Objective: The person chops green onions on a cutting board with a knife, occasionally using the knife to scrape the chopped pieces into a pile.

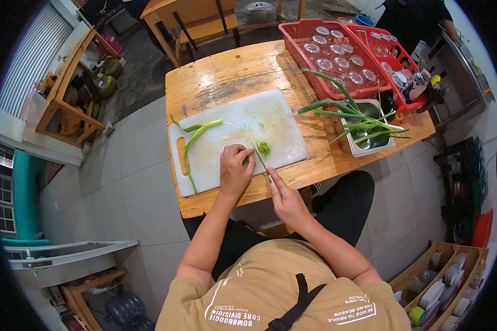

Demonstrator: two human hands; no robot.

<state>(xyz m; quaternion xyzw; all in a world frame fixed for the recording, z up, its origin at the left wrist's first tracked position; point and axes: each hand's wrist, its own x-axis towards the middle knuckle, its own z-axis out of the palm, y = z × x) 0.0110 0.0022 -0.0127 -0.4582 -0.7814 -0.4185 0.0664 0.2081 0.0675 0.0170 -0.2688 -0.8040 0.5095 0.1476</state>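
A white cutting board [232,132] lies on the wooden table. My right hand [287,203] is closed on the handle of a knife [261,158], whose blade points up and left over the board. Beside the blade, my left hand [237,170] is curled with its fingertips down on the board, around something green that is mostly hidden. A small pile of chopped green onion [264,148] sits just right of the blade. On the board's left part lies a green onion stalk [195,137] with a pale end.
At the table's right, a metal container [366,152] holds long green onions [359,118]. Behind it are a red basket [298,51] of upturned glasses and another red basket [407,105] with bottles and utensils. A person in dark clothes [408,25] stands at the back right.
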